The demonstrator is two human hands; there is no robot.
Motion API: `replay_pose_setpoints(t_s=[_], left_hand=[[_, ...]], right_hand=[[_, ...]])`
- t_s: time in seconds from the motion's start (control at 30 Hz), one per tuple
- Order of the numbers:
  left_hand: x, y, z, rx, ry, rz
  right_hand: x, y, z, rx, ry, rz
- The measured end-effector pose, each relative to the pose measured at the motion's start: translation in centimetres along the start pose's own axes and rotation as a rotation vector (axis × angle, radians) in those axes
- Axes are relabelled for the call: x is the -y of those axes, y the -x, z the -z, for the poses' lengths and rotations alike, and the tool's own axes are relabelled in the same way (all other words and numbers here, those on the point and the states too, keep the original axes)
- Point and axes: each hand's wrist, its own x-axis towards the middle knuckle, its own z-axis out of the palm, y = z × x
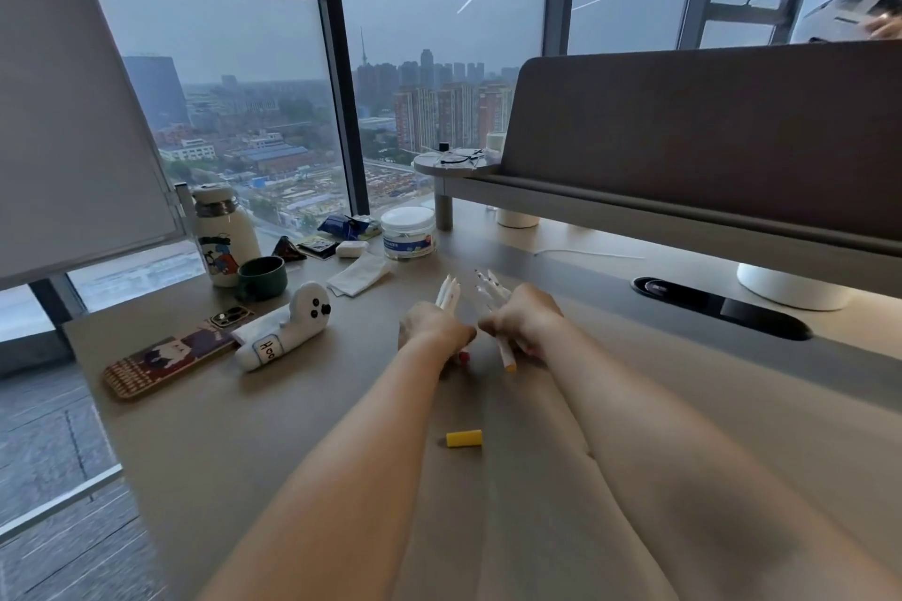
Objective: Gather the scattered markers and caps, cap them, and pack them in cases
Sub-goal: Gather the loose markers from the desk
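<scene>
Both hands are out in the middle of the desk, so close that they almost touch. The left hand has its fingers curled tight round a bunch of white markers. Their ends poke up and away, and a red tip peeks out under the hand. The right hand is curled round a second bunch. From it a yellow-tipped marker hangs down toward the person. A yellow cap lies alone on the desk between the two arms, well apart from the hands and nearer to the person. I think the job now is to get all the markers into one neat bunch and then put caps on them. To do that well, the hands should line the markers up side by side, all pointing one way, so none slips out. It may help to lay one bunch down first, because full hands cannot pick up a small cap. The yellow cap looks like the match for the yellow tip, so it should go on that one and be pushed on firmly. The open tips could leave marks on the desk or on the arms, so they should stay up. A green mug and a phone sit off to the left, out of the way. I cannot tell for sure where a marker case is.
</scene>
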Motion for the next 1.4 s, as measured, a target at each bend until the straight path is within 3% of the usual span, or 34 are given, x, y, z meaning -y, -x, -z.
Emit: replay_pose_setpoints(t_s=[0.17,0.3,0.4,0.53,0.73,0.93,1.17,1.3,1.4], left_hand=[[-0.4,2.1,0.6,0.162,0.395,-0.002],[-1.3,6.8,0.6,0.360,0.577,0.025],[-1.8,10.5,-0.3,0.510,0.658,0.015],[-2.5,15.8,-2.1,0.590,0.608,-0.075],[-1.6,23.3,-6.2,0.696,0.508,-0.165],[0.5,29.6,-10.4,0.812,0.604,-0.166],[1.8,34.9,-13.6,0.737,0.565,-0.319],[1.6,37.2,-13.9,0.740,0.620,-0.335],[1.9,37.6,-14.1,0.796,0.625,-0.303]], right_hand=[[-0.3,3.5,2.6,-0.014,-0.660,-0.129],[-1.2,7.8,4.8,0.023,-0.876,-0.174],[-2.6,11.9,6.4,0.040,-0.868,-0.161],[-5.0,17.6,8.7,0.044,-0.888,-0.168],[-9.7,24.7,10.4,-0.147,-0.959,-0.132],[-14.6,30.5,10.1,-0.274,-1.066,-0.063],[-17.9,34.4,9.4,-0.435,-1.018,-0.040],[-19.0,35.2,9.5,-0.328,-1.078,0.035],[-19.5,36.1,10.0,-0.388,-1.028,0.087]])
